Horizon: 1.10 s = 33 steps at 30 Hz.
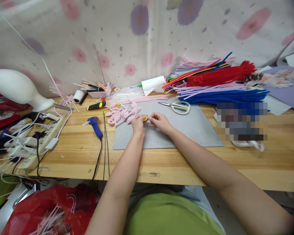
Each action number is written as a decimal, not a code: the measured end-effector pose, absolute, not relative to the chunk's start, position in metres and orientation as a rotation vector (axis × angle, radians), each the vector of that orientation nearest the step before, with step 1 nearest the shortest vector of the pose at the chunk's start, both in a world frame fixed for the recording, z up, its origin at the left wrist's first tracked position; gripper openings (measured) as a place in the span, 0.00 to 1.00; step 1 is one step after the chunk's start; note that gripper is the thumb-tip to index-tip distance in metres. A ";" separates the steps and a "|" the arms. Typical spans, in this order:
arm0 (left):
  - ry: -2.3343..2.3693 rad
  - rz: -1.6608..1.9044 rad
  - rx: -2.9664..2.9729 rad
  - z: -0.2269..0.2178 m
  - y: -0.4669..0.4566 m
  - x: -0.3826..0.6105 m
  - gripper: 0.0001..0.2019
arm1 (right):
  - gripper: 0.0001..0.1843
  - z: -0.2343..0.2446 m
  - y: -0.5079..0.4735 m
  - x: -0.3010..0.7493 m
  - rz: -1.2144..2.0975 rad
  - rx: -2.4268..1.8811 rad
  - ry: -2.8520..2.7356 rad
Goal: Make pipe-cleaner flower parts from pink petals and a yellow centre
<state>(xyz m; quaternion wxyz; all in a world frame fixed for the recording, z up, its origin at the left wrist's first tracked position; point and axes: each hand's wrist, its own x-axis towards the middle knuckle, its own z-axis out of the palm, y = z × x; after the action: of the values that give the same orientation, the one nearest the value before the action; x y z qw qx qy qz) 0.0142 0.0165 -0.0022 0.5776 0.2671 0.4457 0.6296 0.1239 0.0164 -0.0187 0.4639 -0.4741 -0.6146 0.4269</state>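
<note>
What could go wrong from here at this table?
The small yellow piece at the fingertips of the left hand and right hand could slip and drop. The scissors lie just beyond the right hand; a careless reach might nick a finger. The cord of the blue glue gun runs to the table's front edge, where it might snag.

Yellow piece (146, 118); pink petals (115, 118); grey mat (193, 127) (fine grid pattern); blue glue gun (95, 127).

Mat (193, 130) mid-desk (71, 150); scissors (175, 105) nr its back edge, looped pieces (124, 113) at its back-L corner. Glue gun (95, 126) L of mat; power strip (52, 130) nr desk's L end. Pipe-cleaner bundles (218, 76) behind mat, twd desk's back-R.
</note>
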 end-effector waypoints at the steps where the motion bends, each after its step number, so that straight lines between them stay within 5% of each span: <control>1: 1.027 1.471 0.616 -0.002 0.016 0.015 0.05 | 0.13 -0.019 0.015 0.125 0.982 -1.185 -1.570; 9: 1.006 1.411 0.549 0.002 0.013 0.019 0.06 | 0.09 -0.009 0.006 0.130 0.444 -1.216 -1.993; 33: 1.088 1.491 0.731 -0.003 0.015 0.018 0.04 | 0.07 -0.013 0.006 0.127 0.372 -1.276 -1.924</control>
<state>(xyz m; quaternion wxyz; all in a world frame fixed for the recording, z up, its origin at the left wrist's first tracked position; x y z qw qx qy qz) 0.0177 0.0152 -0.0028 0.5465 0.3084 0.4588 0.6290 0.1273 0.0060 -0.0131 0.3910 -0.5023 -0.7572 0.1466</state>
